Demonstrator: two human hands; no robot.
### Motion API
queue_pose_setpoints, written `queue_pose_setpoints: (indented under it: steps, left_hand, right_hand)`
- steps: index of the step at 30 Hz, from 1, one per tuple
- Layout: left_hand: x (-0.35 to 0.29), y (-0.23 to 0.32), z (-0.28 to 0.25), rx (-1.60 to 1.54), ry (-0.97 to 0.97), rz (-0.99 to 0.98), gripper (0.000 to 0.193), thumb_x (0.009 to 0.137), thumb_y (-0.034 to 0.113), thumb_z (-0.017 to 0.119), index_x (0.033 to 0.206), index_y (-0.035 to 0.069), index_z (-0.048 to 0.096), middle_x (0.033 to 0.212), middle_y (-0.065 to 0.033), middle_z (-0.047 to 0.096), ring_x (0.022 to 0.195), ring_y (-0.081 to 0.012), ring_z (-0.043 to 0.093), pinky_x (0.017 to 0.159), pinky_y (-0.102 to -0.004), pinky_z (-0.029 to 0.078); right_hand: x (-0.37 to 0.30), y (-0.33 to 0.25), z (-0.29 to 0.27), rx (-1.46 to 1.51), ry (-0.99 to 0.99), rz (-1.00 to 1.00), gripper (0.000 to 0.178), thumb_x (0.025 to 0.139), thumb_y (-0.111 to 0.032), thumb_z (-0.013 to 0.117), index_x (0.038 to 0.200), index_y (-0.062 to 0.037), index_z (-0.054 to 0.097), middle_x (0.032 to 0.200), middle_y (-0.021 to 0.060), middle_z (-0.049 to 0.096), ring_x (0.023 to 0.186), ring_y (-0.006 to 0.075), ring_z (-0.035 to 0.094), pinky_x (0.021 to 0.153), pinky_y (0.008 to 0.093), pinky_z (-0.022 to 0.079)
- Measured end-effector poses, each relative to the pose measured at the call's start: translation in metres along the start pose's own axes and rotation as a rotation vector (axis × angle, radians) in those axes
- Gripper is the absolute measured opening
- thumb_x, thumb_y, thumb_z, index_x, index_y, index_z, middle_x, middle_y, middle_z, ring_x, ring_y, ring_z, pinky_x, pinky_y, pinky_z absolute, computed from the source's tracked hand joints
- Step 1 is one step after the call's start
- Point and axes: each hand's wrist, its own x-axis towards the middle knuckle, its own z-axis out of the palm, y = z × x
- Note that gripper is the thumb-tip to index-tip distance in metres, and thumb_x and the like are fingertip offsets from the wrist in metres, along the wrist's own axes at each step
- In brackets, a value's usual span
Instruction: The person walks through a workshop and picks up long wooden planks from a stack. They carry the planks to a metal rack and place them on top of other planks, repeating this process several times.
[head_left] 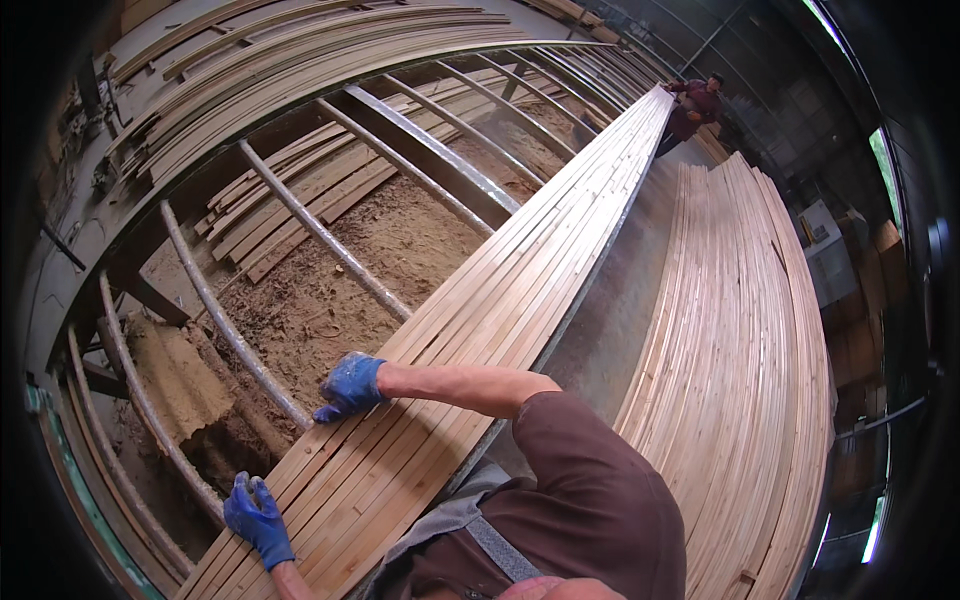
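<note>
Long pale wooden strips (pixel 490 310) lie side by side on a metal roller frame, running from my body to the far end. My right hand (pixel 352 386), in a blue glove, reaches across them, its fingers curled down over the outermost strip on the left edge. Nearer to me, my left hand (pixel 258 520), also in a blue glove, rests against that same edge, with its fingertips raised and apart. The undersides of both hands are hidden. At the far end a person (pixel 697 105) in a dark red top stands with their hands by the strips' ends.
Bare metal rollers (pixel 320 235) span the frame to the left, over sawdust (pixel 330 270) and loose boards (pixel 290 185). A wide stack of strips (pixel 720 370) stands to the right. More long timber (pixel 300 60) lies beyond the frame. A white box-shaped unit (pixel 828 255) stands far right.
</note>
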Motion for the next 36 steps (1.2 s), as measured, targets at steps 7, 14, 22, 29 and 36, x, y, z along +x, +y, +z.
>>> queue_pose_setpoints:
  steps: [7, 14, 22, 29, 36]
  left_hand:
    - [0.003, -0.004, 0.007, -0.002, -0.009, 0.037, 0.039, 0.102, 0.034, 0.056, 0.108, -0.002, 0.072, 0.103, -0.0203, 0.074, 0.09, -0.0388, 0.068, 0.082, -0.0466, 0.052]
    - [0.003, -0.006, 0.003, -0.016, -0.012, 0.074, 0.038, 0.102, 0.033, 0.055, 0.103, -0.002, 0.072, 0.099, -0.0215, 0.073, 0.087, -0.0397, 0.069, 0.079, -0.0467, 0.053]
    - [0.001, -0.006, 0.004, -0.017, 0.02, 0.086, 0.037, 0.103, 0.031, 0.054, 0.102, -0.002, 0.07, 0.096, -0.0226, 0.072, 0.086, -0.0408, 0.068, 0.077, -0.0471, 0.052]
    - [0.008, -0.006, 0.002, -0.114, -0.042, 0.055, 0.037, 0.101, 0.032, 0.058, 0.103, -0.003, 0.071, 0.099, -0.0229, 0.073, 0.087, -0.0405, 0.069, 0.079, -0.0467, 0.053]
    - [0.078, -0.025, -0.036, -0.038, -0.218, 0.102, 0.032, 0.098, 0.028, 0.063, 0.107, -0.002, 0.069, 0.098, -0.0224, 0.07, 0.088, -0.0378, 0.069, 0.083, -0.0484, 0.053]
  right_hand:
    - [0.003, 0.008, 0.008, 0.012, 0.058, 0.028, 0.071, 0.093, -0.073, 0.044, 0.09, -0.0094, 0.075, 0.089, 0.0201, 0.071, 0.09, 0.0433, 0.067, 0.081, 0.0521, 0.053]
    - [-0.004, 0.002, 0.007, 0.006, 0.136, 0.018, 0.068, 0.095, -0.07, 0.043, 0.09, -0.0097, 0.074, 0.089, 0.0202, 0.071, 0.089, 0.0437, 0.067, 0.081, 0.0523, 0.053]
    - [0.001, 0.005, 0.013, 0.034, 0.172, 0.02, 0.065, 0.096, -0.067, 0.045, 0.09, -0.0096, 0.074, 0.089, 0.0204, 0.071, 0.091, 0.0434, 0.067, 0.082, 0.0528, 0.053]
    - [0.02, 0.012, 0.008, 0.058, -0.103, -0.019, 0.073, 0.094, -0.075, 0.044, 0.095, -0.0099, 0.077, 0.093, 0.0185, 0.073, 0.093, 0.0427, 0.068, 0.084, 0.051, 0.053]
    - [0.037, -0.003, -0.082, 0.043, -0.099, 0.062, 0.069, 0.091, -0.077, 0.05, 0.073, -0.0135, 0.071, 0.062, 0.0056, 0.063, 0.056, 0.0237, 0.06, 0.055, 0.0406, 0.052]
